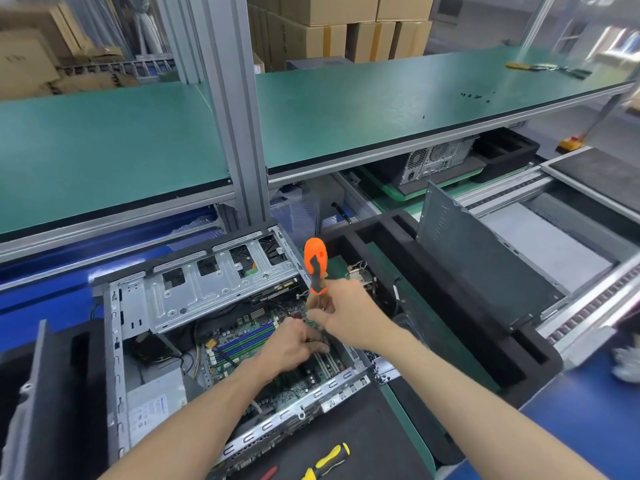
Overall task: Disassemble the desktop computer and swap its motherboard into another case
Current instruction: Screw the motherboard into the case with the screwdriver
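An open desktop case (117, 344) lies on its side in front of me, with the green motherboard (242, 341) exposed inside. My right hand (349, 317) grips an orange-and-black screwdriver (316, 263), which stands nearly upright over the board's far right part; its tip is hidden behind my fingers. My left hand (294, 346) rests on the board just below, fingers curled down near the screwdriver's tip. Whether it pinches anything I cannot tell. A silver drive cage (207, 292) spans the case's far side, and the power supply (152, 410) sits at its near left corner.
A yellow-and-black screwdriver (329, 460) lies on the black mat near the front edge. Black foam packing (450, 306) with a removed part in it lies to the right, a grey side panel (478, 258) leaning in it. A second computer (436, 161) sits under the green shelf (346, 109).
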`<control>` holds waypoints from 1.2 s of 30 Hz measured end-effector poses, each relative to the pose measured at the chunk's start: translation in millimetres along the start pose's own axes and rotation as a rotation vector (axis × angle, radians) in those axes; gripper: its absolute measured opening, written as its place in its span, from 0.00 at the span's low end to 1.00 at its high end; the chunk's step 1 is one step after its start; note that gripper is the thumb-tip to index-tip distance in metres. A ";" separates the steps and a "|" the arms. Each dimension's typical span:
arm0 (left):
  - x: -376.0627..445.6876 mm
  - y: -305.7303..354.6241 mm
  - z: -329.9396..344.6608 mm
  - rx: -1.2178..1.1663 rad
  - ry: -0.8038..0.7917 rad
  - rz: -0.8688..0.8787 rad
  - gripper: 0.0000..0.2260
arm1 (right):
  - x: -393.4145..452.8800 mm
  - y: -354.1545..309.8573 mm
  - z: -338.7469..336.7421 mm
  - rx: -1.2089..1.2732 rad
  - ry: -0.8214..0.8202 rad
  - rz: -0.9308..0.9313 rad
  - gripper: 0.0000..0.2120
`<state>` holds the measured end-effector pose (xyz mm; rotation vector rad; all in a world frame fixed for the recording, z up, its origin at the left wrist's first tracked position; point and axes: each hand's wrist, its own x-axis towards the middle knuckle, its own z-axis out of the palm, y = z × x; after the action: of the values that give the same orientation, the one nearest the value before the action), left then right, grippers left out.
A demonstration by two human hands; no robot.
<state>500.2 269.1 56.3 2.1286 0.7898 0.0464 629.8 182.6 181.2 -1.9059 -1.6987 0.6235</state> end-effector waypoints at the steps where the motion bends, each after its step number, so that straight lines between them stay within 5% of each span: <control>1: -0.7 -0.5 0.0 -0.010 0.016 0.015 0.07 | -0.6 4.6 9.1 -0.020 -0.016 0.023 0.03; 4: -2.7 -2.4 0.2 -0.017 0.053 0.044 0.20 | -1.3 13.2 25.7 -0.054 -0.036 0.046 0.09; 8: -4.9 -3.2 -3.1 -0.051 0.057 -0.018 0.06 | 0.9 11.1 26.6 -0.040 -0.056 0.026 0.12; 20: -28.3 -0.6 -29.2 0.014 0.209 -0.052 0.06 | -1.5 -24.9 -19.9 -0.024 0.053 -0.240 0.13; 25: -46.9 4.9 -47.2 0.050 0.265 -0.116 0.12 | -9.4 -49.2 -32.3 -0.128 0.016 -0.314 0.12; 32: -75.1 3.4 -66.2 0.021 0.334 -0.160 0.12 | -31.2 -73.4 -51.9 -0.522 0.083 -0.674 0.13; 36: -84.4 7.2 -72.0 -0.184 0.231 -0.259 0.35 | -57.7 -53.6 -38.4 -0.711 -0.018 -0.760 0.09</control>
<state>415.0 270.1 127.6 1.8540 1.1473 0.2221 607.1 127.4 245.4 -1.4098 -2.6556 -0.3012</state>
